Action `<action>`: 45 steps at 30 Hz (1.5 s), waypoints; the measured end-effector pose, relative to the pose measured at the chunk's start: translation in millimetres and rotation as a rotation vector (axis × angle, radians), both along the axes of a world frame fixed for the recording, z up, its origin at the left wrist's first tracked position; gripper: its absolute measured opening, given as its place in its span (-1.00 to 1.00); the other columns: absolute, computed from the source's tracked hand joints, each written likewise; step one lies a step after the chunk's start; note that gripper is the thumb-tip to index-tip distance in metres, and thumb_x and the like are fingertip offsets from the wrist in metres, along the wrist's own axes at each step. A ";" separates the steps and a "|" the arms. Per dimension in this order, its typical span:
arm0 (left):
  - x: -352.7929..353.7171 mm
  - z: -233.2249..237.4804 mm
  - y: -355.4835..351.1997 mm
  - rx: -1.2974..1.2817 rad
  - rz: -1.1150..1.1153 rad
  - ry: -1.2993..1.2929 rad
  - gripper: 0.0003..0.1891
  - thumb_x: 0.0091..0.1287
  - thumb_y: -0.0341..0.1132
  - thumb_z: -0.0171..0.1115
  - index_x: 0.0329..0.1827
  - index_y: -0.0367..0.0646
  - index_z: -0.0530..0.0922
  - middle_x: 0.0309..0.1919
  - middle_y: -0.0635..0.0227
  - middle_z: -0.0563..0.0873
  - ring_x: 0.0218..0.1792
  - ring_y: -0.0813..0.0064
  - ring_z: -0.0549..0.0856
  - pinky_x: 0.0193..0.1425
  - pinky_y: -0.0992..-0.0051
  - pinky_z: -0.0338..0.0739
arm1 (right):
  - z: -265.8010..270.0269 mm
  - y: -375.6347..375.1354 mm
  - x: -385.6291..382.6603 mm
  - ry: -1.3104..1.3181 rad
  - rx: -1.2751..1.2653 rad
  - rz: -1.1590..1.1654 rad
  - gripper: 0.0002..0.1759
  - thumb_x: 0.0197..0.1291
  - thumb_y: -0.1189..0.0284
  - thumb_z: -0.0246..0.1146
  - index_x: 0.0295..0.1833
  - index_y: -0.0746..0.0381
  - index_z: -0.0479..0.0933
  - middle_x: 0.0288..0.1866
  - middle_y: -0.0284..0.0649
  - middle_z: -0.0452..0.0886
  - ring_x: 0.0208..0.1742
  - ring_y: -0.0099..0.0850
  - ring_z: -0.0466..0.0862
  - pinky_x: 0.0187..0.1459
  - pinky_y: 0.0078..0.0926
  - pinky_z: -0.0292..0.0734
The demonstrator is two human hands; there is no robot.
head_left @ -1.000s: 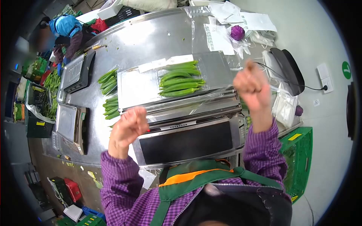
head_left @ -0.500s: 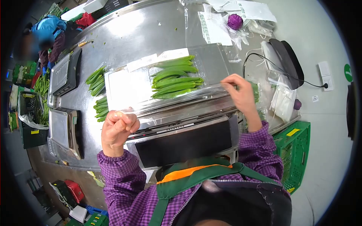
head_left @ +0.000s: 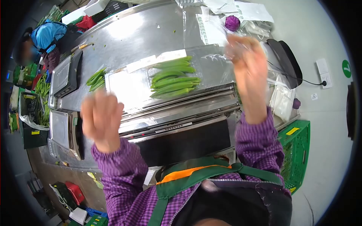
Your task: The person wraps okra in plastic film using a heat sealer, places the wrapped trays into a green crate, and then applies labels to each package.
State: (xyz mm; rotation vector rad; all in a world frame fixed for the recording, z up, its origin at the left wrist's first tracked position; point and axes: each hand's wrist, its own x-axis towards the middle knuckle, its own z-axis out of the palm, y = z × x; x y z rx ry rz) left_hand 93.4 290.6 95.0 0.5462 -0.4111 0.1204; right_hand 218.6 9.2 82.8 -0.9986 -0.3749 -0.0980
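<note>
Several green okra pods [head_left: 175, 79] lie side by side on the flat bed of a wrapping machine [head_left: 177, 130], with clear plastic film [head_left: 213, 58] over and around them. My right hand [head_left: 247, 56], blurred, is raised beyond the bed's right side, its fingers closed on the film. To the left of the pods, my left hand [head_left: 101, 118] is curled closed at the film's left end, also smeared by motion. White labels [head_left: 156, 60] lie along the far edge of the pods. Another bunch of okra [head_left: 97, 79] rests left of the bed, partly near my left hand.
Two scales, one farther [head_left: 67, 73] and one nearer [head_left: 65, 130], stand at left. A red cabbage [head_left: 232, 23] sits among papers and bags at the back. A green crate [head_left: 296, 150] is at right, beside a black cable [head_left: 309, 82]. A person in blue [head_left: 49, 34] bends at far left.
My right hand has moved up and away from me, carrying the film with it. My left hand has shifted left and slightly away. The film's near edge has lifted off the machine's front.
</note>
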 end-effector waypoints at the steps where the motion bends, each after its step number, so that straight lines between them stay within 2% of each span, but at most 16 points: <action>1: 26.7 -1.9 2.2 0.099 0.160 0.048 -0.79 0.41 -0.32 0.03 -0.33 -0.16 0.61 -0.43 0.31 0.63 -0.44 0.56 0.54 -0.29 0.55 0.45 | -4.9 17.3 22.5 -0.070 -0.052 -0.008 -0.80 0.37 0.55 -0.05 -0.02 0.34 0.45 -0.03 -0.05 0.60 -0.01 -0.30 0.64 -0.01 -0.43 0.59; 2: 56.6 -8.0 5.1 0.197 0.321 0.094 -0.75 0.45 -0.30 -0.02 -0.25 -0.14 0.63 -0.32 0.26 0.68 -0.34 0.53 0.61 -0.18 0.53 0.49 | -17.0 29.0 46.2 -0.141 -0.104 -0.016 -0.78 0.36 0.56 -0.04 0.01 0.34 0.47 -0.01 -0.08 0.60 0.03 -0.30 0.62 0.04 -0.42 0.56; 4: 110.5 -43.5 8.4 0.826 0.738 0.115 -0.76 0.44 -0.33 0.01 -0.16 -0.25 0.65 -0.13 0.11 0.70 -0.02 0.46 0.65 0.06 0.38 0.50 | -60.4 36.6 89.1 -0.271 -0.661 -0.053 -0.72 0.35 0.46 0.00 0.08 0.33 0.47 0.19 -0.11 0.50 0.11 -0.25 0.58 0.16 -0.32 0.45; 6: 145.9 -112.8 34.7 1.509 0.777 0.101 -0.72 0.41 -0.27 0.07 -0.09 -0.32 0.64 0.02 0.10 0.65 0.05 0.37 0.63 0.17 0.35 0.44 | -107.6 40.4 115.9 -0.441 -1.202 -0.062 -0.70 0.35 0.38 0.02 0.05 0.33 0.50 0.16 -0.13 0.53 0.09 -0.27 0.59 0.18 -0.41 0.42; 8: 144.7 -140.7 26.6 1.870 0.596 0.096 -0.68 0.42 -0.23 0.06 -0.10 -0.35 0.62 0.04 0.12 0.65 0.07 0.35 0.62 0.15 0.41 0.44 | -124.1 38.6 113.4 -0.444 -1.238 -0.002 -0.65 0.33 0.32 0.08 0.05 0.37 0.48 0.10 -0.06 0.54 0.05 -0.21 0.59 0.11 -0.41 0.45; 12: 123.4 -137.6 24.8 1.644 0.524 0.179 -0.66 0.43 -0.20 0.04 -0.09 -0.34 0.61 -0.06 0.17 0.69 -0.05 0.45 0.64 0.06 0.47 0.48 | -107.4 24.1 91.9 -0.271 -1.232 0.219 -0.59 0.29 0.24 0.15 -0.01 0.42 0.49 0.00 -0.01 0.58 -0.05 -0.24 0.63 -0.02 -0.43 0.50; 15: 104.5 -108.1 17.7 1.034 0.171 0.676 -0.54 0.48 -0.04 -0.10 0.08 -0.29 0.49 -0.14 0.22 0.65 -0.20 0.51 0.59 -0.11 0.45 0.56 | -101.1 11.4 84.4 0.158 -1.006 0.370 -0.54 0.32 0.17 0.13 0.07 0.38 0.45 -0.04 -0.15 0.60 -0.10 -0.35 0.63 -0.03 -0.44 0.51; 16: 93.3 -105.4 15.9 1.033 0.170 0.680 -0.54 0.48 -0.04 -0.10 0.08 -0.29 0.49 -0.14 0.22 0.65 -0.20 0.51 0.59 -0.11 0.45 0.56 | -94.5 8.4 81.7 0.360 -0.852 0.458 -0.52 0.34 0.15 0.11 0.11 0.36 0.44 -0.05 -0.20 0.59 -0.10 -0.38 0.62 -0.03 -0.46 0.50; 18: 74.8 -105.6 10.6 0.989 -0.016 0.716 -0.47 0.48 0.04 -0.14 0.13 -0.31 0.44 -0.05 0.12 0.61 -0.13 0.49 0.59 -0.11 0.47 0.58 | -84.1 4.5 71.0 0.317 -0.880 0.440 -0.46 0.36 0.09 0.06 0.17 0.35 0.39 -0.01 -0.21 0.57 -0.13 -0.41 0.61 -0.06 -0.53 0.51; 25: 53.8 -115.0 1.4 0.910 0.054 0.652 -0.46 0.47 0.06 -0.15 0.14 -0.29 0.42 -0.02 0.11 0.58 -0.11 0.45 0.62 -0.07 0.45 0.59 | -106.7 -0.8 35.7 0.277 -0.918 0.650 -0.34 0.37 -0.05 -0.07 0.12 0.40 0.41 0.02 -0.15 0.54 -0.45 -0.56 0.55 -0.47 -0.63 0.45; 32: -0.1 -70.6 -8.2 0.754 -0.086 0.695 -0.52 0.48 0.05 -0.19 0.12 -0.21 0.37 -0.14 0.18 0.58 -0.20 0.43 0.62 -0.14 0.43 0.56 | -79.8 -20.9 -11.6 0.418 -0.899 0.714 -0.33 0.39 -0.03 -0.11 0.13 0.45 0.36 0.12 -0.02 0.52 -0.37 -0.56 0.61 -0.50 -0.64 0.46; 34: -42.5 -70.5 -23.6 0.770 -0.158 0.888 -0.49 0.46 0.09 -0.16 0.13 -0.20 0.37 -0.12 0.22 0.59 -0.21 0.50 0.62 -0.18 0.43 0.59 | -67.7 -30.7 -67.0 0.655 -0.787 0.598 -0.36 0.41 0.00 -0.14 0.09 0.46 0.33 -0.22 -0.16 0.52 -0.34 -0.45 0.67 -0.35 -0.53 0.60; 39: -122.6 -139.6 -48.7 0.590 -0.313 1.102 -0.47 0.43 0.10 -0.08 0.07 -0.26 0.40 -0.18 0.34 0.59 -0.34 0.57 0.61 -0.35 0.50 0.61 | -116.7 -62.7 -129.9 0.783 -1.005 0.841 -0.50 0.43 0.11 -0.11 0.09 0.37 0.36 -0.18 -0.16 0.57 -0.45 -0.56 0.59 -0.55 -0.59 0.50; 43: -130.2 -145.2 -55.3 0.523 -0.319 1.219 -0.56 0.45 0.02 -0.06 0.02 -0.24 0.42 -0.36 0.39 0.55 -0.44 0.57 0.56 -0.37 0.51 0.56 | -141.7 -73.2 -150.4 0.830 -0.833 0.768 -0.61 0.41 0.20 -0.02 -0.06 0.36 0.43 -0.46 -0.31 0.53 -0.57 -0.59 0.49 -0.55 -0.60 0.51; 44: -145.6 -157.0 -49.4 0.624 -0.403 1.218 -0.46 0.46 0.06 -0.11 0.12 -0.33 0.39 -0.15 0.27 0.59 -0.29 0.55 0.62 -0.29 0.53 0.59 | -147.4 -79.0 -162.4 0.845 -0.830 0.762 -0.61 0.41 0.20 -0.02 -0.06 0.36 0.43 -0.46 -0.31 0.53 -0.57 -0.59 0.49 -0.55 -0.60 0.51; 45: -157.0 -150.2 -55.5 0.655 -0.343 1.265 -0.47 0.46 0.05 -0.12 0.09 -0.33 0.42 -0.20 0.28 0.60 -0.33 0.57 0.61 -0.32 0.55 0.56 | -148.9 -83.6 -172.6 0.795 -0.864 0.719 -0.66 0.39 0.25 0.03 -0.12 0.36 0.47 -0.48 -0.33 0.52 -0.56 -0.61 0.48 -0.54 -0.62 0.51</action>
